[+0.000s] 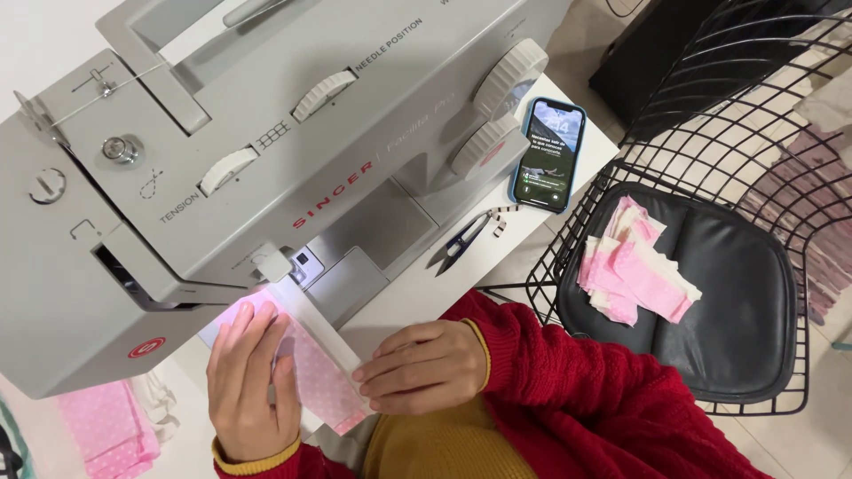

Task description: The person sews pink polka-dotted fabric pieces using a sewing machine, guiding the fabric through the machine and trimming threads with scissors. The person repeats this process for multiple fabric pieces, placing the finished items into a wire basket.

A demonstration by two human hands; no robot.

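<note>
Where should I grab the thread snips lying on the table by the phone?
Take the thread snips by the wider dark handle end toward the phone, coming from above. The pointed blades aim down-left toward the sewing machine, and they lie flat on the white table.

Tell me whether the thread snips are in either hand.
No: the thread snips lie on the white table, apart from both hands on the pink fabric.
</note>
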